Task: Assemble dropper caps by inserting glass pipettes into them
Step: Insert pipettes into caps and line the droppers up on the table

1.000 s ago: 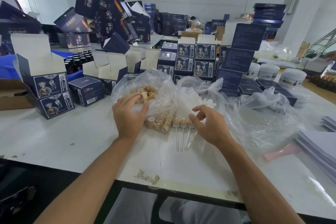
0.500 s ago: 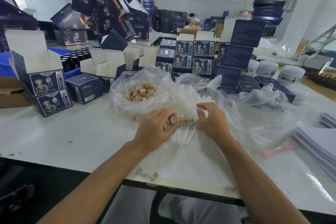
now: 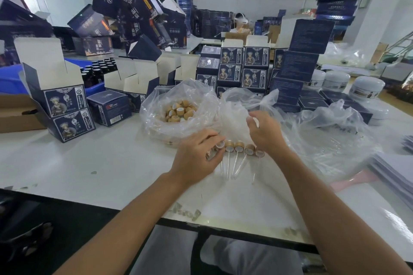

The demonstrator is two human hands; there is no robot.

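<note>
Left hand (image 3: pixel 196 154) rests on the white worktop (image 3: pixel 107 169), fingers curled, its grip pinching a bamboo-coloured dropper cap (image 3: pixel 219 145) at the left end of a row of assembled droppers (image 3: pixel 240 149); further caps seem tucked under the palm, though that cannot be confirmed. Right hand (image 3: pixel 266 131) is raised just behind the right end of the row, fingers curled — a small white piece shows at the thumb tip, but whether the grip pinches it or only the bag film cannot be told. The row: short cylindrical caps with pale tops, lying side by side and touching, each with a thin clear glass pipette (image 3: pixel 228 166) pointing toward the viewer; the pipettes are nearly transparent against the worktop and their tips are hard to trace. Behind the left hand, an open crinkled clear plastic bag (image 3: pixel 156 118) holds loose caps (image 3: pixel 181 110), heaped. A second clear bag (image 3: pixel 237 107) behind the right hand has whitish contents that cannot be made out. Dark blue printed cartons (image 3: pixel 64 105) stand at left; white lidded jars (image 3: pixel 366 88) at far right.
</note>
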